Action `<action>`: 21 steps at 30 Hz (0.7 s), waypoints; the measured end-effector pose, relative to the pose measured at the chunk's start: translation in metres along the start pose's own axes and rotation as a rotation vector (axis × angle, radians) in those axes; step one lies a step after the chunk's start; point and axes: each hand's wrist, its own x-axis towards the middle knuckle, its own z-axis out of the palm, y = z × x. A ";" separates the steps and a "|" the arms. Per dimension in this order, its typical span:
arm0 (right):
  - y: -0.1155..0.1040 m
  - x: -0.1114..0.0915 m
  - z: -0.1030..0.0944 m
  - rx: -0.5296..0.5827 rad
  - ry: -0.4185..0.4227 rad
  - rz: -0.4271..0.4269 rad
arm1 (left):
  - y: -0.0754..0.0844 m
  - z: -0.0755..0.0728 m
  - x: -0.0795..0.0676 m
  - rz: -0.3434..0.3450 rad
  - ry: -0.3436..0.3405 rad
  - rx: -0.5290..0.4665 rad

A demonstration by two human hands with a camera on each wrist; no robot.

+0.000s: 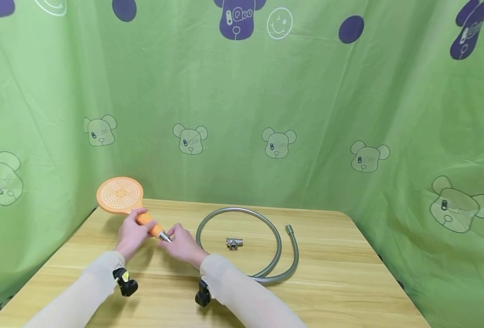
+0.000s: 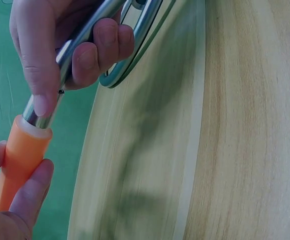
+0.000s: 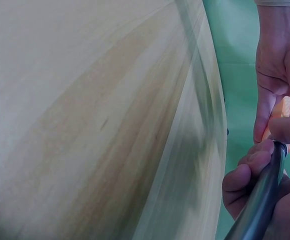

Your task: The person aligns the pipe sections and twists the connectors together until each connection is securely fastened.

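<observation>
An orange shower head [image 1: 120, 196] with a round, perforated face is held up over the table's far left part. My left hand [image 1: 132, 234] grips its orange handle [image 2: 20, 160], thumb on one side and fingers on the other. Against the handle's lower end sits the metal end fitting [image 2: 37, 117] of a grey shower hose [image 1: 275, 237]. My right hand [image 1: 183, 246] curls its fingers round that hose end, with the thumb [image 2: 41, 100] pressed on the fitting. In the right wrist view the hose [image 3: 257, 200] runs out below the right hand.
The hose loops across the wooden table [image 1: 340, 269], its other end fitting [image 1: 288, 229] lying loose to the right. Inside the loop lies a small metal tee valve [image 1: 234, 243]. A green printed curtain [image 1: 233, 177] surrounds the table at the back and sides.
</observation>
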 end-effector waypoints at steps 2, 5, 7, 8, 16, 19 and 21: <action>-0.001 -0.001 -0.001 0.005 -0.004 -0.006 | -0.001 0.000 0.000 -0.005 -0.003 0.000; -0.003 -0.002 -0.002 -0.001 -0.011 -0.009 | -0.001 -0.001 -0.001 -0.010 -0.004 -0.006; -0.005 -0.003 -0.003 -0.022 -0.007 -0.014 | 0.000 -0.001 -0.001 -0.011 -0.003 -0.010; -0.005 -0.003 -0.003 -0.031 -0.007 -0.014 | 0.000 -0.001 -0.001 -0.012 -0.002 -0.010; -0.005 0.000 -0.002 -0.037 -0.029 -0.015 | 0.000 0.000 -0.001 -0.011 -0.011 -0.019; -0.004 -0.001 -0.002 -0.021 -0.023 -0.007 | 0.000 0.000 -0.001 -0.020 -0.009 -0.018; -0.004 -0.001 -0.002 -0.012 -0.016 -0.004 | 0.001 0.000 -0.001 -0.019 -0.007 -0.018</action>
